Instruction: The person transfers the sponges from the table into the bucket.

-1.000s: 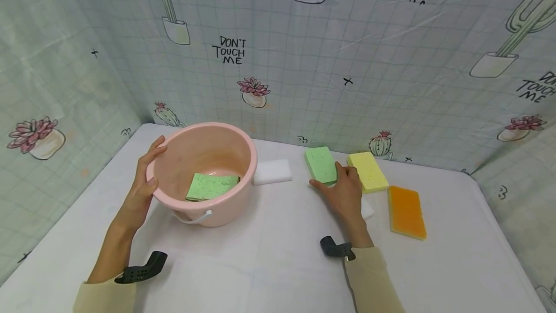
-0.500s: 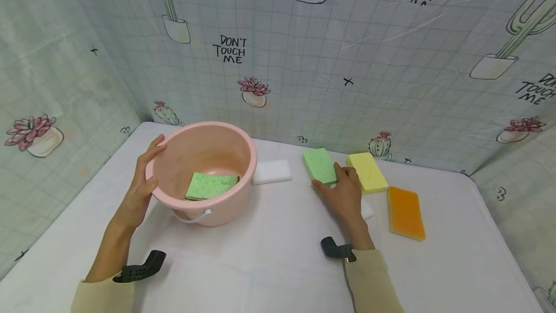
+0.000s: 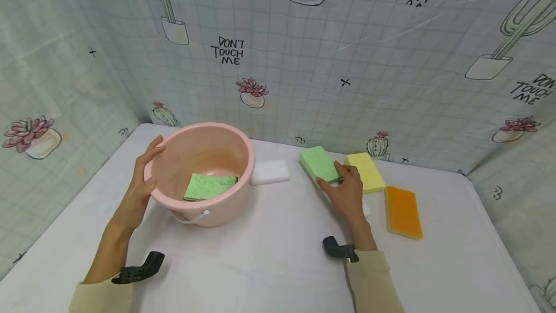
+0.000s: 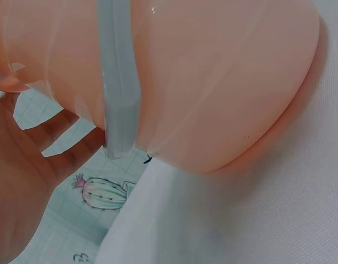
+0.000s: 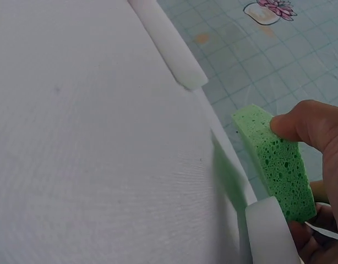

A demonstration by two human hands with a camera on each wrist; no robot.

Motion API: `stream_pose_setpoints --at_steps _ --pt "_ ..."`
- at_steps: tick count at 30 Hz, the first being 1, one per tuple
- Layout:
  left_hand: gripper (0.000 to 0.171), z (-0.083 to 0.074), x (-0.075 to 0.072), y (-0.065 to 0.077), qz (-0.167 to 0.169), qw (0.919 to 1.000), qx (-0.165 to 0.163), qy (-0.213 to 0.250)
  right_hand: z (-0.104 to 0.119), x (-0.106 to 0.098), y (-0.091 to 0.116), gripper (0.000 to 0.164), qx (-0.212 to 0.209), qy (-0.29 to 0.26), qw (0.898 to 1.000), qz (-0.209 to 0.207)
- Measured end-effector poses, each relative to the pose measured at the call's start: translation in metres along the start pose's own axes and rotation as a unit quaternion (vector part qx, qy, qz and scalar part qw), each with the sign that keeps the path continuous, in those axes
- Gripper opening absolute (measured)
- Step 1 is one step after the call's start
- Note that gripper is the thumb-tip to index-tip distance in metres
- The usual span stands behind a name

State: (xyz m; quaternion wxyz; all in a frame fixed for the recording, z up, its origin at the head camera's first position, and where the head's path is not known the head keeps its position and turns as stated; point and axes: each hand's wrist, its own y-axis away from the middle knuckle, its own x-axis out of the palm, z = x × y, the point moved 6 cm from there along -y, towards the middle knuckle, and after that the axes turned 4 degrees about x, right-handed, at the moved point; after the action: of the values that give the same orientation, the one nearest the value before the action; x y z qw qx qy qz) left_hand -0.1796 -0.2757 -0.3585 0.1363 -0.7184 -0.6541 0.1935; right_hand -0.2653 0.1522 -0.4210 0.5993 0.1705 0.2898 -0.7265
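On the left of the head view stands a pink bucket (image 3: 230,206), tilted toward me, with a green sponge (image 3: 210,186) inside. My left hand (image 3: 138,192) grips its rim from the left side; the left wrist view has those fingers behind the bucket's wall (image 4: 213,82) near the white handle (image 4: 119,82). Between thumb and fingers, my right hand (image 3: 347,190) pinches a second green sponge (image 3: 319,162). In the right wrist view this porous sponge (image 5: 282,165) is raised off the table, its shadow beneath.
A white sponge (image 3: 270,172) lies right of the bucket. Another white piece (image 3: 366,209) is mostly hidden by my right hand. A yellow sponge (image 3: 366,170) and an orange-topped sponge (image 3: 403,212) lie to the right. A printed curtain (image 3: 278,62) backs the white table (image 3: 260,264).
The green sponge in my right hand has tilted and lifted slightly off the table as the fingers took hold of it. My left hand and the bucket hold their place.
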Motion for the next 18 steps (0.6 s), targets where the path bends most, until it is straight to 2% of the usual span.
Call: stream_pose_setpoints --at_steps 9,18 --pt "0.06 0.002 -0.001 0.0 0.001 1.0 0.004 0.007 0.005 -0.008 -0.002 0.064 -0.013 -0.018 1.0 -0.02" --pt "0.06 0.002 -0.001 0.0 -0.001 1.0 0.003 0.001 0.021 -0.021 0.001 0.059 -0.039 -0.041 0.997 -0.048"
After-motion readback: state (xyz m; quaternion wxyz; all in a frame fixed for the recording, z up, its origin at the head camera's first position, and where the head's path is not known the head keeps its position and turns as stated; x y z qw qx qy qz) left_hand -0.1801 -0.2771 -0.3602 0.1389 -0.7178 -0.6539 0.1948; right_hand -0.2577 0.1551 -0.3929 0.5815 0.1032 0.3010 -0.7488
